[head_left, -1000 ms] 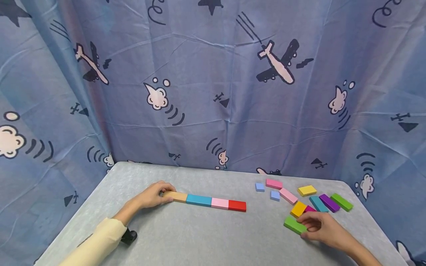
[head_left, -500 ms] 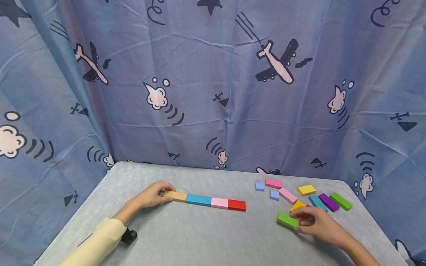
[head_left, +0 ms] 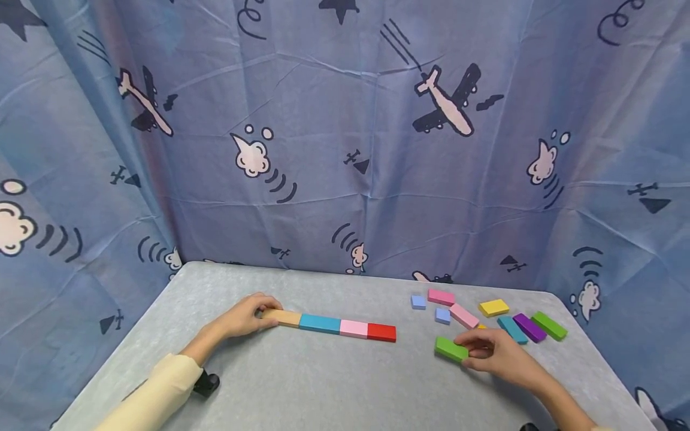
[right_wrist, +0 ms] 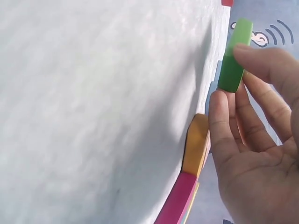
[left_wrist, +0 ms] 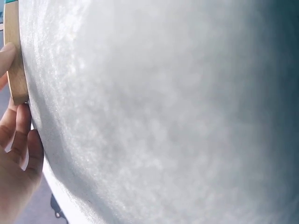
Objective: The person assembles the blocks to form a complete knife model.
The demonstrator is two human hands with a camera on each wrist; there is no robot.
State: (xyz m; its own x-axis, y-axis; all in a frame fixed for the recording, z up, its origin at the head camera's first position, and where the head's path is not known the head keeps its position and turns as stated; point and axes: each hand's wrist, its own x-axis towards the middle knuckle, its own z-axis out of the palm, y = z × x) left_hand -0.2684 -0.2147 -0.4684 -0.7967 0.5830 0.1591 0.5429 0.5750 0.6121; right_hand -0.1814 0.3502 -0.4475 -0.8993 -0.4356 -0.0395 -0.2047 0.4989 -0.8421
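On the table lies a straight row of flat blocks: a tan wooden block (head_left: 287,318) at the left end, then a teal one (head_left: 320,324), a light pink one (head_left: 353,328) and a red one (head_left: 381,333). My left hand (head_left: 247,316) pinches the tan block at its left end; the left wrist view shows thumb and fingers about that block (left_wrist: 17,84). Right of the row, my right hand (head_left: 498,357) holds a green block (head_left: 451,349) between thumb and fingers. In the right wrist view this green block (right_wrist: 242,32) is raised off the table.
Loose blocks lie at the table's right: two small blue ones, a dark pink one (head_left: 441,297), a light pink one, a yellow one (head_left: 494,307), a teal one, a purple one (head_left: 529,328) and another green one (head_left: 549,325). Orange (right_wrist: 195,144) and magenta (right_wrist: 177,198) blocks show below the right hand. A patterned curtain (head_left: 312,149) hangs behind.
My right hand has carried the green block leftward and slightly away from me, from beside the loose blocks toward the row. The left hand stays on the tan block.
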